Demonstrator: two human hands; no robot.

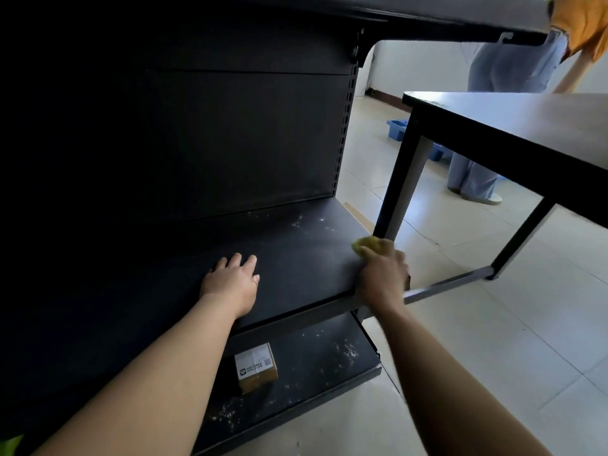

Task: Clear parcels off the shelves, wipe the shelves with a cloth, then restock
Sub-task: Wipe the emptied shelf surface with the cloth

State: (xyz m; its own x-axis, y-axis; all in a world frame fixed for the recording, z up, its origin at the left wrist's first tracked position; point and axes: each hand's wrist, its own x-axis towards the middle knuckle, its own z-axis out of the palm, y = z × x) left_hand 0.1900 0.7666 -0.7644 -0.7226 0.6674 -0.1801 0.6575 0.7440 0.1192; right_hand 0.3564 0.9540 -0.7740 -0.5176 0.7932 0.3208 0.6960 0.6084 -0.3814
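The wiping step was in hand. The person's right hand [381, 278] gripped the yellow cloth [373, 246] at the right edge of the middle shelf [296, 245]. The left hand [232, 281] lay flat on that shelf, fingers straight, holding nothing. Pale specks showed near the back, so I judged the next stroke should reach there. One parcel [255, 366] lay on the dusty lower shelf [322, 357].

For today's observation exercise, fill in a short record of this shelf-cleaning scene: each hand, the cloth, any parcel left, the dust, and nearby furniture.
left hand: flat on the middle shelf, holding nothing
right hand: grips yellow cloth at that shelf's right edge
parcel: one small cardboard box, white label, on bottom shelf
dust: pale specks on both shelves
beside: black table, right of shelving
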